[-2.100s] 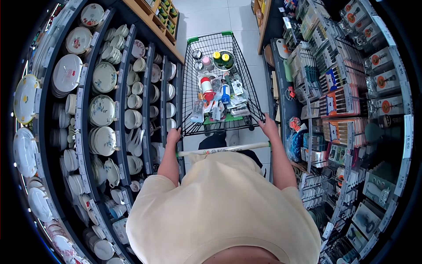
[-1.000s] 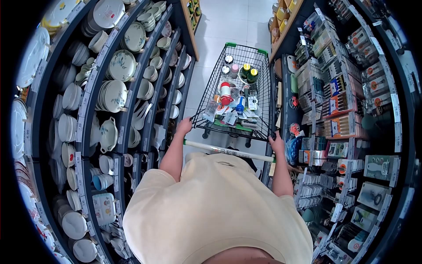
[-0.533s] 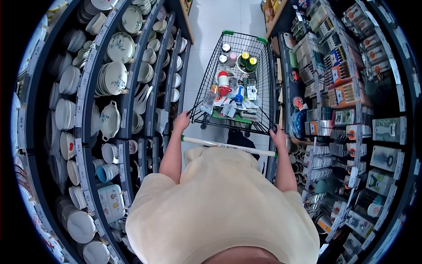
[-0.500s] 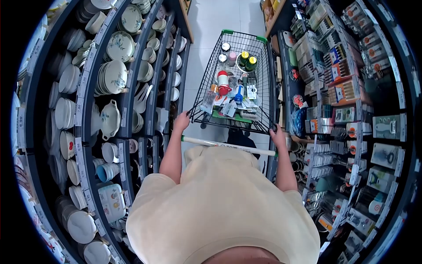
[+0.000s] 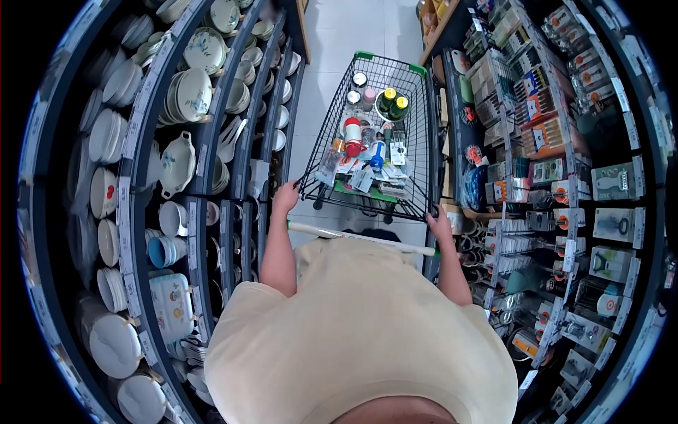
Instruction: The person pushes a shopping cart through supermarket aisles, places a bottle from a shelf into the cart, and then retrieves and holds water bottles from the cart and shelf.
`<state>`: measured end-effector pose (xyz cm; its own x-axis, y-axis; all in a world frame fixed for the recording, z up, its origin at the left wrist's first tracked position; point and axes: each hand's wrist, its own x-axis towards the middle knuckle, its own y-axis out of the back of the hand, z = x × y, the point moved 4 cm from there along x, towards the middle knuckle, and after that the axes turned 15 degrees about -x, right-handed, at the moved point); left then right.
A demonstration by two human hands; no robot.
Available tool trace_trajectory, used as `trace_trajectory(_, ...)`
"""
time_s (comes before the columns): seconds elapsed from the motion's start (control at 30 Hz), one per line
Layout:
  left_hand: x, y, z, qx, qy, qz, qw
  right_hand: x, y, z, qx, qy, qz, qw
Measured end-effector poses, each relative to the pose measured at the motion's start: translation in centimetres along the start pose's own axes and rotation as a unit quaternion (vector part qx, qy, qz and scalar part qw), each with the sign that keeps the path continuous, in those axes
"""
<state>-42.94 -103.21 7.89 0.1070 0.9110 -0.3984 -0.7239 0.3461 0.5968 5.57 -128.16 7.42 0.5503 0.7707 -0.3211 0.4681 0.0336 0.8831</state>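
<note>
A black wire shopping cart (image 5: 332,134) with green corners stands in front of me, angled slightly in the aisle. My left hand (image 5: 286,196) is closed on the frame at its near left corner. At the near right corner, my right hand (image 5: 439,222) grips the frame too. Closer to my body, a pale push bar (image 5: 364,238) with green ends crosses at waist height, untouched by either hand. Inside the basket lie a red-and-white bottle (image 5: 352,136), a blue-handled item (image 5: 378,152), two yellow-capped green jars (image 5: 390,99), (image 5: 399,107) and several packaged goods.
Shelves of plates (image 5: 194,94), bowls and a handled oval dish (image 5: 177,164) line the left side closely. On the right, racks hold packaged kitchen tools (image 5: 614,182). The cart's right side is close to the right shelf. Pale floor tiles (image 5: 344,32) run ahead.
Shelf goods on both sides have slid toward the top of the view. The cart has shifted slightly left in the view, with both hands still holding it.
</note>
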Motion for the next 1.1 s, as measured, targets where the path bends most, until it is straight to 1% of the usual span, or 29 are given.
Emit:
trace_trajectory(0.13,-2.2,0.0,-1.7,-0.011,-0.012,0.016,1.0,-1.4,-1.2,1.1,-0.004,0.025,0.012,1.0)
trace_trajectory(0.27,-3.8,0.1,-4.1,-0.035,0.014,0.016,0.999,-3.1,-2.6,2.0,-0.024,0.025,0.022,0.999)
trace_trajectory(0.3,-4.2,0.1,-4.6,-0.045,0.016,0.009,0.999,-3.7,-2.6,2.1,-0.03,0.023,0.024,0.999)
trace_trajectory(0.37,-4.9,0.0,-6.1,-0.085,0.064,-0.031,0.994,-5.4,-2.8,1.9,-0.036,0.017,0.016,0.999)
trace_trajectory(0.4,-4.7,-0.4,-7.9,-0.087,0.065,-0.029,0.994,-6.2,-2.9,1.7,-0.037,0.03,0.021,0.999)
trace_trajectory(0.43,-6.3,0.5,-7.1,-0.046,0.028,0.001,0.999,-7.2,-2.9,1.1,-0.027,0.045,0.026,0.998)
trace_trajectory(0.47,-7.0,0.4,-7.9,-0.042,0.021,0.005,0.999,-8.2,-2.9,0.9,-0.038,0.037,0.023,0.998)
trace_trajectory(0.5,-7.5,0.4,-8.4,-0.041,0.01,0.011,0.999,-9.1,-2.2,0.2,-0.049,0.032,0.023,0.998)
trace_trajectory(0.53,-8.1,0.3,-9.1,-0.062,0.048,-0.006,0.997,-9.7,-2.2,0.2,-0.056,0.03,0.005,0.998)
trace_trajectory(0.57,-8.8,0.2,-9.7,-0.052,0.025,0.005,0.998,-9.9,-2.9,0.9,-0.052,0.043,0.007,0.998)
trace_trajectory(0.63,-9.9,-0.4,-11.8,-0.061,-0.01,0.014,0.998,-11.3,-3.2,1.0,-0.057,0.027,-0.014,0.998)
trace_trajectory(0.67,-10.5,-0.5,-12.9,-0.074,-0.003,0.012,0.997,-12.2,-3.3,1.0,-0.058,0.03,-0.011,0.998)
trace_trajectory(0.77,-14.2,-0.7,-13.7,-0.07,0.022,0.013,0.997,-13.9,-4.3,2.6,-0.055,0.039,-0.01,0.998)
trace_trajectory(0.8,-14.2,-1.5,-16.1,-0.063,0.012,0.023,0.998,-14.6,-4.5,2.9,-0.051,0.041,-0.011,0.998)
trace_trajectory(0.9,-18.0,-2.0,-17.1,-0.054,0.094,0.004,0.994,-16.9,-4.2,4.0,-0.044,0.039,-0.011,0.998)
trace_trajectory(0.93,-18.6,-2.5,-18.1,-0.062,0.074,-0.004,0.995,-17.7,-4.1,4.3,-0.042,0.037,-0.01,0.998)
trace_trajectory(1.03,-20.1,-2.8,-20.5,-0.085,0.087,0.011,0.993,-19.8,-4.6,4.6,-0.022,0.068,0.013,0.997)
trace_trajectory(1.1,-21.5,-2.9,-19.6,-0.107,0.102,-0.006,0.989,-20.4,-4.7,5.5,-0.015,0.075,0.012,0.997)
